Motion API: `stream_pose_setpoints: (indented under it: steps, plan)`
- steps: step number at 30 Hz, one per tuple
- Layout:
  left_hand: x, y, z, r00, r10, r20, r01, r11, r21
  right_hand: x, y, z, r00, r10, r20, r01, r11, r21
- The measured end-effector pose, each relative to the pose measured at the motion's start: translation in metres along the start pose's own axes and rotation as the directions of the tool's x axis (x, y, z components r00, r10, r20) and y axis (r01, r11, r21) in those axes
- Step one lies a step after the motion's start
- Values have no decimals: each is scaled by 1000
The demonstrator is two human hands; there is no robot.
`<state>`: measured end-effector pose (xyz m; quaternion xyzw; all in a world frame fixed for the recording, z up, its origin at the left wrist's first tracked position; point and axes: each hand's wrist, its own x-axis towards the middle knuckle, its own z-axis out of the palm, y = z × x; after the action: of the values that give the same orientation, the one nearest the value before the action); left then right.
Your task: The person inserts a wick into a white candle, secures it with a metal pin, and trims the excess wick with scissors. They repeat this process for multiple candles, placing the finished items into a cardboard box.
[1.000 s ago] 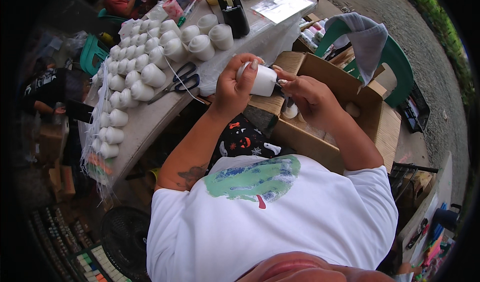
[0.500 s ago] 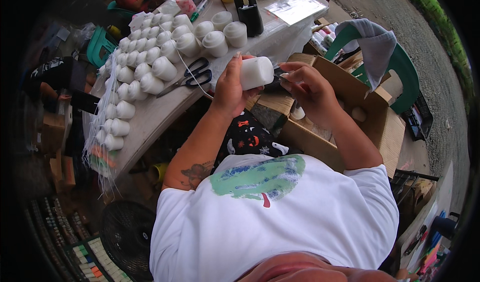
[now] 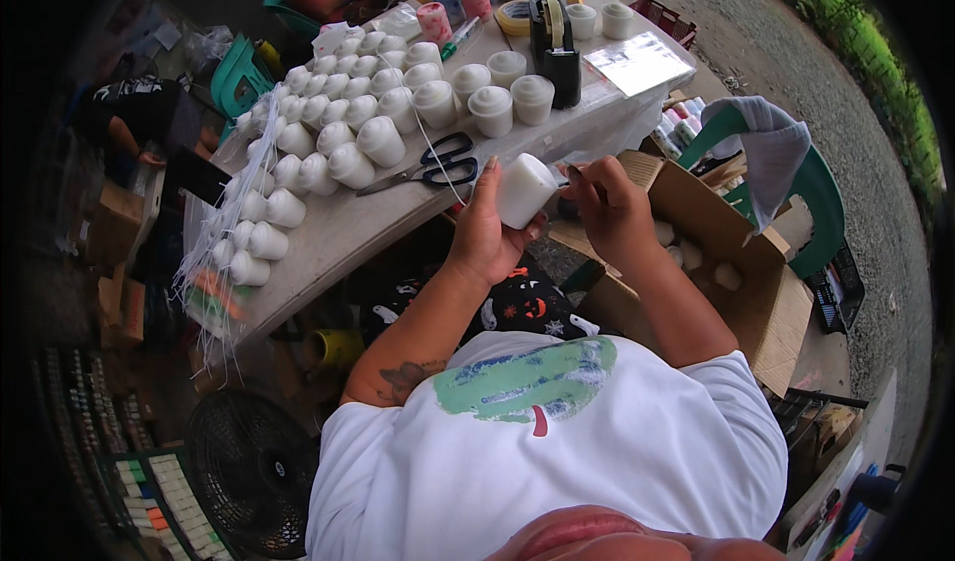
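White cylinder (image 3: 527,191) is held in the air just off the near edge of the table (image 3: 328,231), between that edge and an open carton (image 3: 733,231). Its side is wrapped by the left hand (image 3: 487,231), the fingers spread only as wide as the piece. Beside its right-hand end, the fingers of the right hand (image 3: 619,208) are drawn narrow; whether they are closed on something small cannot be told (the tips are partly hidden).

From this, the step in hand is judged to be fine work at that end; for any further move there, a steady left grip and delicate fingertip control would be called for.

The cylinder's surface looks smooth and wax-like, its rim softly rounded. Similar white pieces (image 3: 380,141), many dome-topped, are massed from the table's left corner toward its middle. Scissors (image 3: 426,172) with dark looped handles are laid by the near edge. Farther off, a black tape dispenser (image 3: 554,64) is stood toward the far edge, and a glossy flat sheet (image 3: 639,64) is laid by the right corner. Beyond the rough brown carton, a limp pale cloth (image 3: 776,148) is draped over a green chair (image 3: 821,213).
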<state>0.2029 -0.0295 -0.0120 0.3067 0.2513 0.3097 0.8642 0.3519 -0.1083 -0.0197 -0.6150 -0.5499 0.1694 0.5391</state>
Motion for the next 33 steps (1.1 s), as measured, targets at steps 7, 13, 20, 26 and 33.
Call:
stream_pose_setpoints:
  steps: [7, 13, 20, 26, 33]
  plan:
    - [-6, 7, -17, 999, 49, -3, -49, 999, -19, -4, -22, 16, 957, -273, 99, 274, 962, -1]
    - [-14, 14, -15, 992, 88, -89, -91, 995, -28, -7, -37, 22, 972, -189, 141, 199, 978, -64]
    - [-15, 13, -26, 978, 191, -80, -188, 981, 49, -5, -47, 26, 966, -200, 164, 229, 956, -182]
    - [-19, 19, -24, 945, 304, -125, -290, 950, 118, -4, -41, 32, 988, -153, 19, 152, 988, 18]
    - [-19, 22, -29, 931, 350, -102, -336, 932, 132, -2, -47, 39, 972, -180, 150, 193, 978, -74]
